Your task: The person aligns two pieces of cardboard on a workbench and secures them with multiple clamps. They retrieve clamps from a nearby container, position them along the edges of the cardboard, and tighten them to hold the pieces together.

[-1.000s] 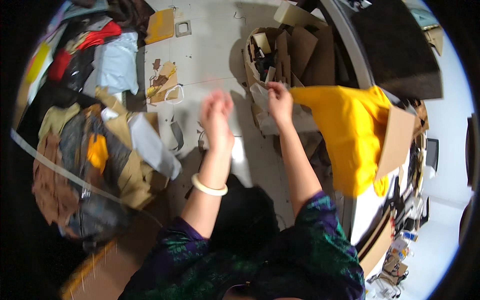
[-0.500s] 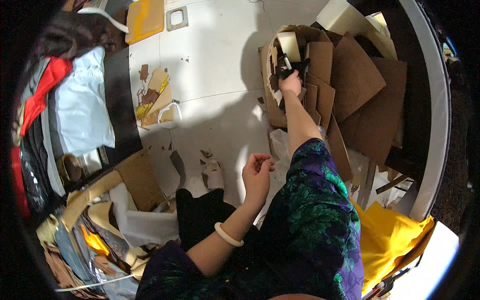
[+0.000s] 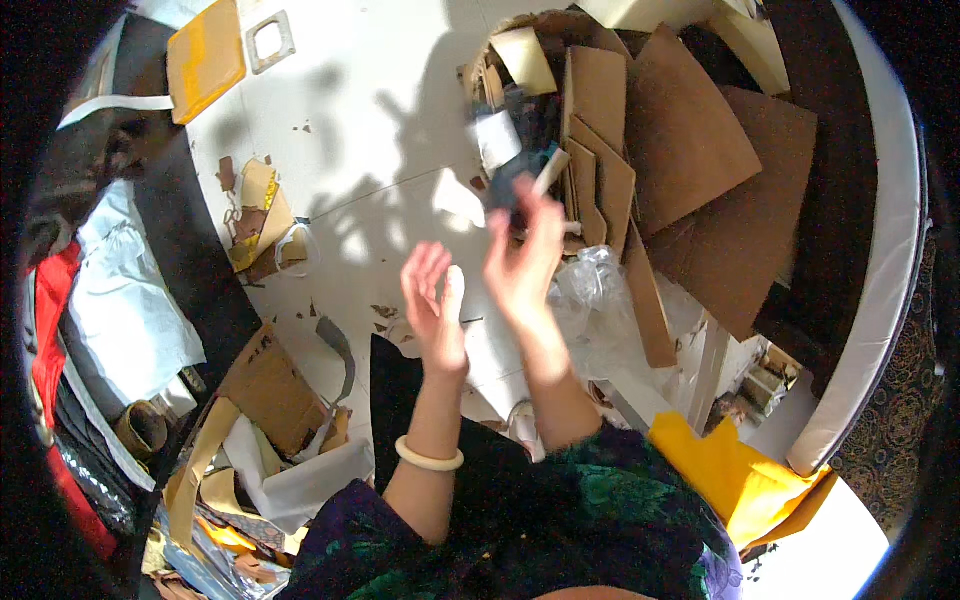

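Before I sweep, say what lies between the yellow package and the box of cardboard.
A grey frame, then floor, shows there in the head view.

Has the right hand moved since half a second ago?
Yes. Judged against the small cream block near the top of the view, the right hand has moved away from it, toward the view's lower edge.

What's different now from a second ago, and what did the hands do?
The right hand went into the cardboard box, then drew back toward the person; it's blurred, so I can't tell whether it holds the dark item there. The left hand has moved forward and left, opening more. The yellow cloth, beside the right hand before, now lies apart from it. The cardboard sheets stayed put.
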A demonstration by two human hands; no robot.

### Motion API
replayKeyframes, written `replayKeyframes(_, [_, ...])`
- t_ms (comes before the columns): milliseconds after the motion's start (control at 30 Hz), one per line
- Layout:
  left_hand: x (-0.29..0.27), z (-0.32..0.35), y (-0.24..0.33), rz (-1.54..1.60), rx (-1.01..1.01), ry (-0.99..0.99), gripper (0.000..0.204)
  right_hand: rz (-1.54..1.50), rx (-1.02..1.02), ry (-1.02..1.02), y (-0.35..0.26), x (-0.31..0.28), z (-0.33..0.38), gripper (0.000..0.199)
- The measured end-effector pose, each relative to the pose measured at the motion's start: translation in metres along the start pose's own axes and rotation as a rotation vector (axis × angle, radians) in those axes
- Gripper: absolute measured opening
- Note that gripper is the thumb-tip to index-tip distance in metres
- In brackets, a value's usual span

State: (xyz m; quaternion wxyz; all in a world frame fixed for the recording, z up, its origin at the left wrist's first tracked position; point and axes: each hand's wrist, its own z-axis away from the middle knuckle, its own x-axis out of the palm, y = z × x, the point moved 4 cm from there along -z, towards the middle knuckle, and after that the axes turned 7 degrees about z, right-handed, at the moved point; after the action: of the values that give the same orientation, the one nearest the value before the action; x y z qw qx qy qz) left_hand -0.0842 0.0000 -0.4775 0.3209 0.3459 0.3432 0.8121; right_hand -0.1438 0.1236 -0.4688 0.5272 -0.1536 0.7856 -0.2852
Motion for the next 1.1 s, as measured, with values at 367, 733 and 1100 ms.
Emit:
replayKeyframes(367, [-0.006,-0.010,-0.022,0.253,-0.339,0.046,0.047,0.347,0.520,-0.161,0.177,0.079,-0.083,0.057])
replayKeyframes(733, [-0.015,-0.022,-0.024,0.303,-0.428,-0.049,0.045,0.423,0.821,-0.590,0.217,0.142,-0.139,0.112])
replayKeyframes(1100, [0.004,-0.023,-0.014,0.599,-0.434,-0.458,0.077,0.009,0.583,-0.359,0.122,-0.008,-0.044,0.051])
